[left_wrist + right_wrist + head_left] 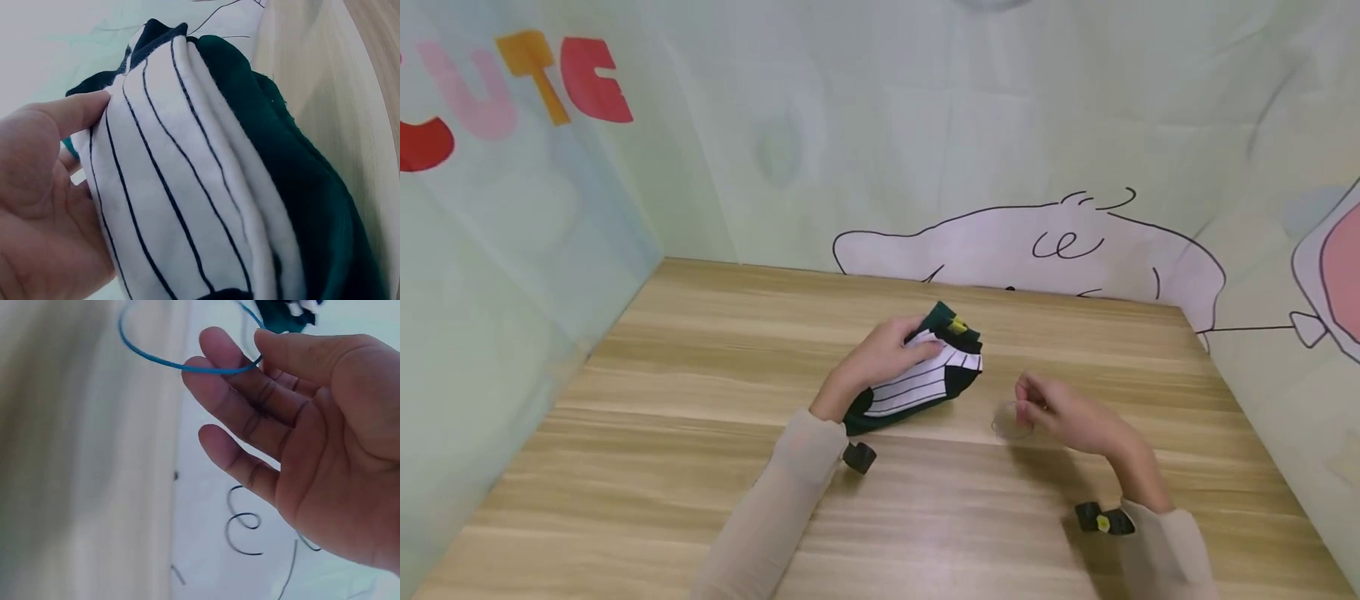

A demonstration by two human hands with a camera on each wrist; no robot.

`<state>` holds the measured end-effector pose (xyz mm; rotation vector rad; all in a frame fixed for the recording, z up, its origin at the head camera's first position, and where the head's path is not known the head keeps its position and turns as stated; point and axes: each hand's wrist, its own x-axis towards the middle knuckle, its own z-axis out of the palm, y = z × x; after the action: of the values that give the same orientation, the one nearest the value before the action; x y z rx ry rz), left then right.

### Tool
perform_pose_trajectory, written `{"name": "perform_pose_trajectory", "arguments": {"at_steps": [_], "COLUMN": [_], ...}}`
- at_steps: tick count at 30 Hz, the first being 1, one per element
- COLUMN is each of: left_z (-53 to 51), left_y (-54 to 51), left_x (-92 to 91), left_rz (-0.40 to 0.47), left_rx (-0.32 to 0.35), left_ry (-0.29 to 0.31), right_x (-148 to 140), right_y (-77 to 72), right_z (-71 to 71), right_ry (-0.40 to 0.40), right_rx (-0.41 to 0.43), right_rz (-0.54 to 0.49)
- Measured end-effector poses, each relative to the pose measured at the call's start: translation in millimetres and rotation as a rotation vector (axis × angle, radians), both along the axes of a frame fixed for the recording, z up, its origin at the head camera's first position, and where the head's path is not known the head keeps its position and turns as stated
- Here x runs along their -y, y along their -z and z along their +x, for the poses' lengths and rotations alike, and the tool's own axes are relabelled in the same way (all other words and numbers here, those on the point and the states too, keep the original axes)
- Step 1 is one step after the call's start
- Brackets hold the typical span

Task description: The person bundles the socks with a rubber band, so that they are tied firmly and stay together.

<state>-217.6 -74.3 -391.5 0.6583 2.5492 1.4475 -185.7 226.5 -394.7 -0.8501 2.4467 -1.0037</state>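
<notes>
Right fingers (237, 412) pinch loop (156, 360) near socks (917, 387); printed backdrop (880, 150) hems table (700, 333).

Room to pass: wood-grain worktop (662, 375) left of the left fingers (901, 329), plus the strip behind the dark green and black-striped white fabric socks (913, 387). Only a narrow gap between socks and the thin blue ring (164, 362) in the right fingers (219, 394). Beige fabric sleeves (767, 517) obstruct the front; pale green printed cloth walls (887, 125) bound back and sides.
</notes>
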Motion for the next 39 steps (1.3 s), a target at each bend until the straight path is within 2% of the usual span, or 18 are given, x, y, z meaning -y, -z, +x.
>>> {"name": "perform_pose_trajectory", "arguments": {"at_steps": [2,7,9,12,16,20,25,32,36,39], "left_z": [-1.3,-1.1,-0.3,1.4,2.3,0.2,-1.4,-0.4,-0.3,0.3], "left_y": [0.7,-0.9,-2.1,-2.6,-3.0,-4.8,-7.9,-9.7,-11.0,-12.0], "left_x": [0.2,1.6,2.7,3.7,5.5,6.3,7.1,8.5,8.9,9.3], "left_rz": [-0.001,0.011,0.021,0.04,0.056,0.104,0.208,0.244,0.251,0.252], "left_rx": [0.002,0.018,0.02,0.038,0.069,0.082,0.092,0.082,0.072,0.07], "left_ry": [0.008,0.005,0.007,0.02,0.036,0.027,0.031,0.04,0.047,0.045], "right_x": [3.1,10.9,13.6,17.4,23.9,26.3,21.5,19.1,24.2,29.8], "right_y": [-8.7,-30.5,-37.0,-43.4,-46.5,-48.9,-50.4,-48.2,-48.3,-47.3], "right_z": [-3.6,-13.3,-16.9,-20.2,-23.7,-24.6,-22.3,-22.2,-22.0,-21.0], "right_ry": [0.009,0.109,0.155,0.215,0.254,0.24,0.159,0.035,0.04,0.085], "right_rx": [0.005,-0.087,-0.098,-0.067,-0.049,-0.041,-0.06,-0.075,-0.057,-0.013], "right_rz": [-0.046,-0.147,-0.226,-0.382,-0.572,-0.665,-0.705,-0.802,-0.778,-0.832]}}
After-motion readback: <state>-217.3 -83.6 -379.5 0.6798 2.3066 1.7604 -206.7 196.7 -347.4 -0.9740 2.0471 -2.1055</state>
